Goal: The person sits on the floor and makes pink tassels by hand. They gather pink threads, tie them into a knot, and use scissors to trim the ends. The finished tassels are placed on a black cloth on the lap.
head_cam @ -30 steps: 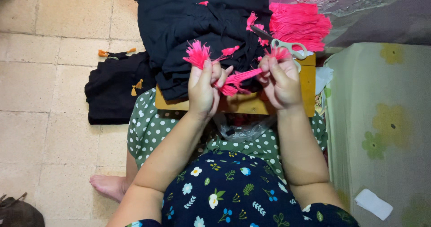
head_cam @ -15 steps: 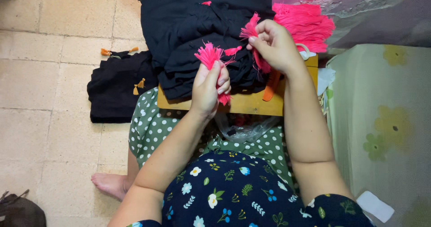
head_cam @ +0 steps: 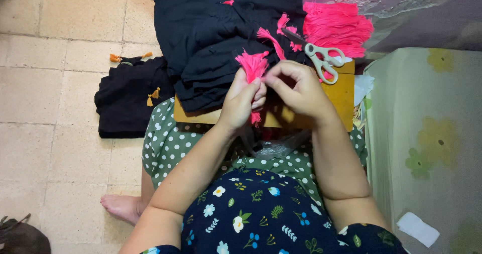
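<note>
**Two hands working a pink thread tassel above a small wooden board**

The left hand [head_cam: 242,99] is closed around a bright pink tassel of bundled thread [head_cam: 252,66]; its fringed head fans out above the fingers, and a short pink end shows below the palm. The right hand [head_cam: 297,89] meets it from the right, thumb and forefinger pinched narrowly at the tassel's neck, touching the left fingers. Both hands hover over a flat yellow-brown wooden board [head_cam: 341,96] that rests across the person's lap, which is covered by green fabric with white dots. A folded heap of black cloth [head_cam: 211,38] covers the board's left and far part, with loose pink tassels lying on it. Scissors with pale grey-green handles [head_cam: 321,55] lie on the board's far right corner, just beside a thick bundle of pink thread [head_cam: 337,27]. A second black cloth with small orange tassels [head_cam: 128,101] lies on the tiled floor, left of the board.
</note>
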